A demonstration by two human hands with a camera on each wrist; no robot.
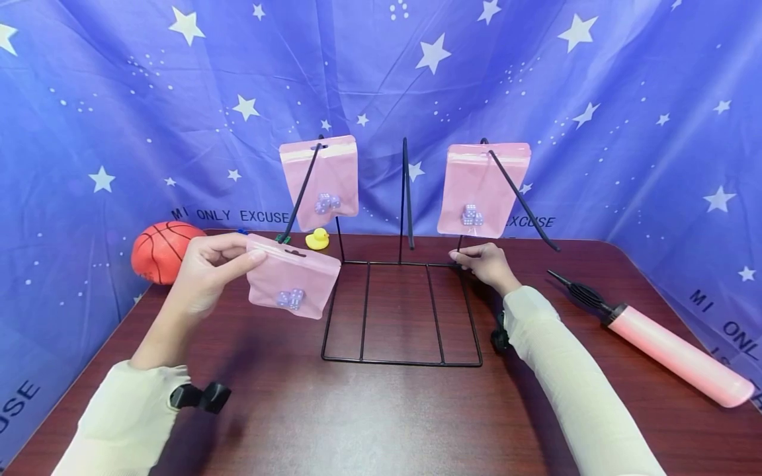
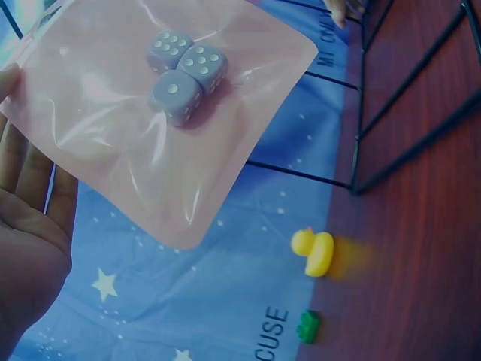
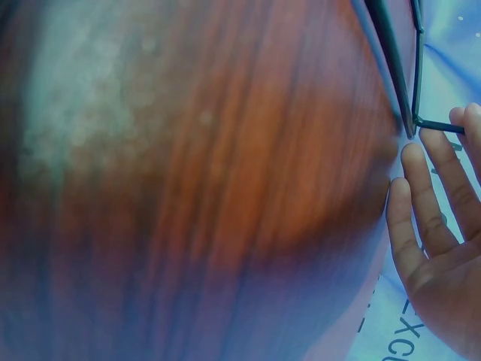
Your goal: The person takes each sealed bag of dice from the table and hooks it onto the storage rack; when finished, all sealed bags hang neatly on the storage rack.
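My left hand (image 1: pixel 205 274) pinches a pink zip bag (image 1: pixel 315 281) by its upper left corner. Lilac dice (image 2: pixel 188 71) show through the bag in the left wrist view. The bag's hang hole lies close to the tip of the left prong of a black wire display rack (image 1: pixel 401 363); whether the tip is in the hole I cannot tell. Two similar bags hang from the rack, one on the left prong (image 1: pixel 303 185) and one on the right prong (image 1: pixel 530 205). At the rack's back right corner, my right hand (image 1: pixel 485 264) pinches the upright wire between thumb and finger.
An orange basketball (image 1: pixel 167 251) sits at the back left. A yellow rubber duck (image 1: pixel 317 239) and a small green piece (image 2: pixel 308 327) stand along the back edge. On the right lies a pink hand pump (image 1: pixel 678 354). A blue starry curtain (image 1: pixel 381 73) hangs behind the wooden table (image 1: pixel 369 423).
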